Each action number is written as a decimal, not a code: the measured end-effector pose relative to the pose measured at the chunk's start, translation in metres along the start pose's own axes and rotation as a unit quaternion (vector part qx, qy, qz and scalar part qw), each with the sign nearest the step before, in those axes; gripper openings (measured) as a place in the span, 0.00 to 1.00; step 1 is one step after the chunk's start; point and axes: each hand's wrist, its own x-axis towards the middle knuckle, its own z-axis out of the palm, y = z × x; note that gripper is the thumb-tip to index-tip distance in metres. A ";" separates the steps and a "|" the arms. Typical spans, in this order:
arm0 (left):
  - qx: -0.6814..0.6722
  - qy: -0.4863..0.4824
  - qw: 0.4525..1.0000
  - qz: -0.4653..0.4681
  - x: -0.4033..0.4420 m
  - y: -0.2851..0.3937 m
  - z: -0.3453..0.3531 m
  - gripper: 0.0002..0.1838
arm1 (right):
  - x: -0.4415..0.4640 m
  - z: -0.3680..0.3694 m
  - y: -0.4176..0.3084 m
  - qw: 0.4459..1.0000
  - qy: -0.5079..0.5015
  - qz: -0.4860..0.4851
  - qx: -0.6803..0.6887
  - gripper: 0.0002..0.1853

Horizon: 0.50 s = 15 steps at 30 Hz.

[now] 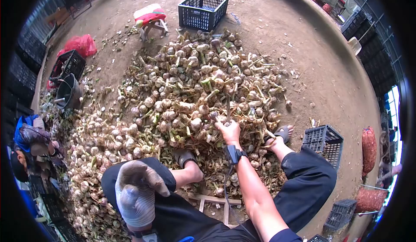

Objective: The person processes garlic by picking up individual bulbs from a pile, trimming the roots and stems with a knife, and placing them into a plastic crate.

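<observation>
My left hand (138, 194), in a soiled knitted glove, is raised over my left knee. Its fingers are bent and the thumb stands apart; I see nothing between them. My bare right hand (229, 131) reaches down to the garlic heap (195, 62) between my feet. Its fingers are closed round a thin, dark, blade-like tool (228, 105) that points away from me, its handle mostly hidden by the hand. Garlic bulbs (196, 123) with cut stems and dry leaves lie around it. A dark device (234, 154) with a cable is strapped to my right wrist.
A black crate (203, 19) and a small stool (151, 19) with a red-white cushion stand beyond the heap. Another crate (323, 144) is beside my right leg. A bucket (69, 92) stands left. Another person (34, 142) is at the left edge. Filled red sacks (368, 151) are right.
</observation>
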 end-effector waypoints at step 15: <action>0.220 -0.097 0.963 -0.124 0.003 -0.030 0.045 0.17 | -0.070 -0.081 -0.080 0.926 -0.116 -0.023 0.358 0.16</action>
